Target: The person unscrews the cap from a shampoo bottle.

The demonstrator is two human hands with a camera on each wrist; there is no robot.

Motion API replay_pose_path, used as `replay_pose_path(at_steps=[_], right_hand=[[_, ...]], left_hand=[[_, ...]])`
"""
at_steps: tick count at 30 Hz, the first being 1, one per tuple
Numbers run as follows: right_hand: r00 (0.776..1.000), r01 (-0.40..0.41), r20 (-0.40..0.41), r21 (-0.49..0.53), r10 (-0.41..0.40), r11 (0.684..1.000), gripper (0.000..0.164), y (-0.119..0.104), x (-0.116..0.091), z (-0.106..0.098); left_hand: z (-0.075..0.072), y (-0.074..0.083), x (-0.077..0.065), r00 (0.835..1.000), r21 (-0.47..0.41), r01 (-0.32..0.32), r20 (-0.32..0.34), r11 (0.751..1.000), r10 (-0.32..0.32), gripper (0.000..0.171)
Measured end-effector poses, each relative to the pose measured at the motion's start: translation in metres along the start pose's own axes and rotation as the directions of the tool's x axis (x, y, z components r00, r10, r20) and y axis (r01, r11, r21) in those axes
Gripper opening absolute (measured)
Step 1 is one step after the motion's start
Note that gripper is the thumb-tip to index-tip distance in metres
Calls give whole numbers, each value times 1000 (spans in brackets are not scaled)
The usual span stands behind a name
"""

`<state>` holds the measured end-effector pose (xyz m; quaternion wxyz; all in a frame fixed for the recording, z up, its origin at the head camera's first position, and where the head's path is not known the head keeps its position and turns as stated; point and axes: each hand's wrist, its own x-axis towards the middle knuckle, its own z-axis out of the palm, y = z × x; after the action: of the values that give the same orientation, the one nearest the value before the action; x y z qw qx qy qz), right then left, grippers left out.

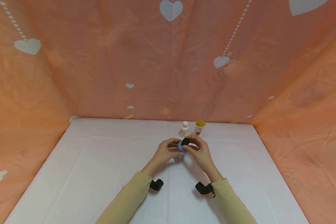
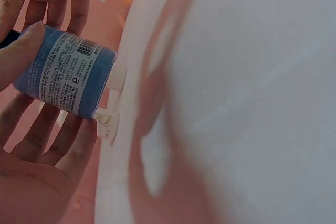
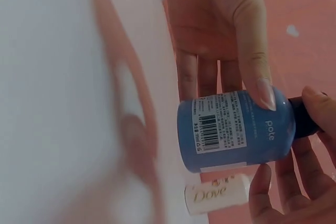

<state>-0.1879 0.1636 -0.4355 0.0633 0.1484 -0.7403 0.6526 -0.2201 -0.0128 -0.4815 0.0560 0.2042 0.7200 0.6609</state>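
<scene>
A blue bottle [image 1: 180,147] with a black cap [image 1: 185,142] is held off the table between both hands. My left hand [image 1: 165,152] grips the bottle body, its thumb lying on the shoulder beside the word "pote" in the right wrist view. Thumb and fingers of my right hand [image 1: 199,152] pinch the cap. The printed back label and barcode [image 3: 210,132] face the right wrist camera. In the left wrist view the cap is mostly hidden behind the thumb, and the bottle's base [image 2: 105,85] points toward the tabletop.
Beyond the hands stand a small white bottle [image 1: 184,129] and a white container with a yellow cap [image 1: 199,127]. A white container marked Dove [image 3: 218,195] shows below the blue bottle in the right wrist view. Orange cloth [image 1: 168,77] surrounds the white table [image 1: 100,174].
</scene>
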Motion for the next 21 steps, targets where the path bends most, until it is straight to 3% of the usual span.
replay_pose_path(at_steps=[7, 14, 18, 21], right_hand=[[1000, -12, -13, 47, 12, 999, 34, -6, -7, 8], [1000, -24, -8, 99, 24, 995, 38, -3, -11, 16], [1000, -17, 2, 105, 17, 994, 41, -3, -11, 19], [1000, 10, -3, 89, -10, 996, 45, -5, -11, 22]], left_hand=[[1, 7, -12, 999, 44, -15, -35, 999, 16, 54], [-3, 37, -30, 996, 73, -40, -77, 997, 45, 49], [-7, 39, -34, 994, 68, -43, -99, 997, 49, 48], [-7, 26, -33, 991, 57, -46, -124, 997, 52, 50]])
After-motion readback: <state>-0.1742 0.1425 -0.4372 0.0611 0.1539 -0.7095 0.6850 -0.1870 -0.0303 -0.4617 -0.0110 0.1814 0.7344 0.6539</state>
